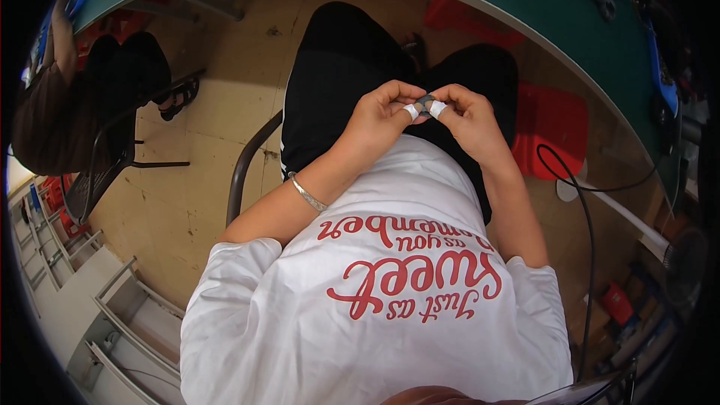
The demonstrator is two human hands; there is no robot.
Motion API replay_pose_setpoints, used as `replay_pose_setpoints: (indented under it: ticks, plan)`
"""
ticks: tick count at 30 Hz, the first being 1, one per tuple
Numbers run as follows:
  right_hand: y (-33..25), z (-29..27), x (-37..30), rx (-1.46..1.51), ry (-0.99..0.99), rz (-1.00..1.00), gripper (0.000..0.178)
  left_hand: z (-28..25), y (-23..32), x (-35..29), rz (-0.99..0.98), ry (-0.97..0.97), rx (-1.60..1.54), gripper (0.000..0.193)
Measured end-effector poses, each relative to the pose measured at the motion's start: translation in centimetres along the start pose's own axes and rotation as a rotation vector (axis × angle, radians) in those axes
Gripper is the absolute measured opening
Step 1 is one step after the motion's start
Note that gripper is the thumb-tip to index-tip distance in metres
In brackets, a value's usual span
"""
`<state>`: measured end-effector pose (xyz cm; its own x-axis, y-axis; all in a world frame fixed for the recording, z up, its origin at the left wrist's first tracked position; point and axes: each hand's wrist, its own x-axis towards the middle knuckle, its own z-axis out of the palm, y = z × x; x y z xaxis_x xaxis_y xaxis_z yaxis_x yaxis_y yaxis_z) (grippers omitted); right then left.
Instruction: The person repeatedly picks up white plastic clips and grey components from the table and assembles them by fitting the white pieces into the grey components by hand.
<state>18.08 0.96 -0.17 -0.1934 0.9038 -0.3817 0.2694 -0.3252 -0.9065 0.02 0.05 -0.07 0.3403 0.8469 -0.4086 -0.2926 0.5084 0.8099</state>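
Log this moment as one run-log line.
left hand: pinching small dark part | right hand: pinching same part | thumbs: white-taped | position: over lap, below green table edge | person seated

Small part (425,103) between both hands, above lap (337,67)

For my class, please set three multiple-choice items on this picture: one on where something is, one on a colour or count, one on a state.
1. Where are the two hands?
A. on the green table
B. together above the lap
C. on the floor

2. What colour is the tape on the fingers?
A. white
B. blue
C. yellow

3. How is the small dark grey part held?
A. lying loose on the lap
B. pinched between both hands
C. in one hand only

Answers: 1 B, the left hand and right hand meet over the black trousers. 2 A, white tape wraps the fingers. 3 B, fingers of both hands close on the small dark grey part.
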Motion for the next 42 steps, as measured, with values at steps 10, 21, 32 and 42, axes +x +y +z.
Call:
replay_pose_setpoints:
  ticks: [10, 21, 32, 42]
  plan:
    - [1.5, -0.6, 0.3, 0.18, -0.122, 0.043, 0.009, -0.2, 0.1, 0.1, -0.035, -0.025, 0.067, 0.025]
    - [1.9, -0.5, -0.6, -0.014, -0.13, -0.018, 0.013, -0.1, -0.1, -0.4, -0.039, -0.016, 0.156, 0.024]
    - [1.8, -0.4, -0.4, 0.554, -0.215, 0.08, 0.028, 0.2, 0.6, -0.2, -0.165, -0.028, 0.034, 0.026]
    - [0.7, 0.3, -0.7, 0.659, -0.198, -0.008, 0.027, 0.5, 1.2, -0.4, -0.159, -0.054, -0.04, 0.026]
